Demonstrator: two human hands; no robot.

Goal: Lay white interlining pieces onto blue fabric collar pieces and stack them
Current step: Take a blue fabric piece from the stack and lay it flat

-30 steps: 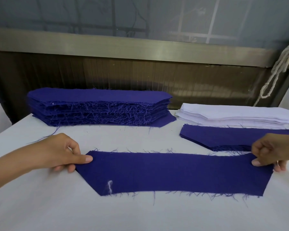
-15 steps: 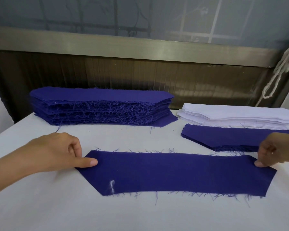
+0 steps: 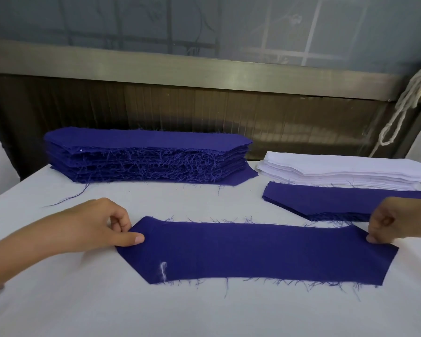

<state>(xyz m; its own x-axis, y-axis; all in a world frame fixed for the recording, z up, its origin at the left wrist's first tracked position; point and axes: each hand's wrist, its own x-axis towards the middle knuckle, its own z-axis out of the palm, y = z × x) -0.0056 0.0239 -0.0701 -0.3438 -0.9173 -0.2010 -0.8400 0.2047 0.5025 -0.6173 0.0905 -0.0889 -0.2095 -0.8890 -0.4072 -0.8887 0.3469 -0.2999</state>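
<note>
One blue collar piece (image 3: 255,251) lies flat on the white table (image 3: 204,310) in front of me, with a small white thread on its lower left. My left hand (image 3: 95,227) pinches its left end between thumb and forefinger. My right hand (image 3: 399,222) pinches its right end the same way. A tall stack of blue collar pieces (image 3: 148,154) stands at the back left. A stack of white interlining pieces (image 3: 343,171) sits at the back right, and in front of it lies a low pile of blue pieces (image 3: 338,200).
A dark ribbed wall panel with a metal rail (image 3: 204,69) runs behind the table. A white rope (image 3: 406,103) hangs at the right. A loose blue thread (image 3: 68,198) trails from the tall stack.
Both hands kept their pinch on the blue piece's ends and drew it slightly straighter; the piece lies a little flatter than before.
</note>
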